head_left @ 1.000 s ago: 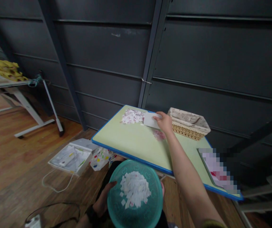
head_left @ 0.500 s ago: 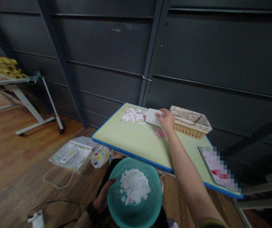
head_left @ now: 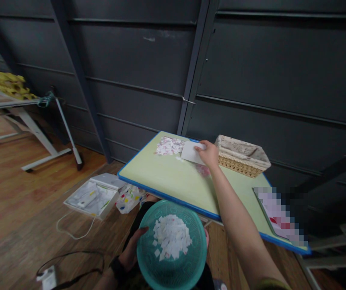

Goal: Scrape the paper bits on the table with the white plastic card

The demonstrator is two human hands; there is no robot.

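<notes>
My right hand [head_left: 208,154] reaches across the pale green table [head_left: 173,179] and grips a white card [head_left: 190,152], its edge down on the tabletop beside a heap of small paper scraps [head_left: 168,146] at the far corner. My left hand [head_left: 135,245] holds the rim of a teal plastic basket [head_left: 170,249] below the table's near edge. The basket holds a pile of white paper scraps [head_left: 170,237]. A few loose scraps lie between the card and the heap.
A lined wicker basket [head_left: 241,156] stands on the table right of my hand. A blurred sheet [head_left: 278,215] lies at the table's right end. On the wooden floor are an open white box [head_left: 93,196], a spotted plastic bag [head_left: 129,198] and cables. Another table [head_left: 25,112] stands far left.
My right hand lifted the card slightly, then set it back down near the scrap heap. The basket and my left hand have stayed about where they were.
</notes>
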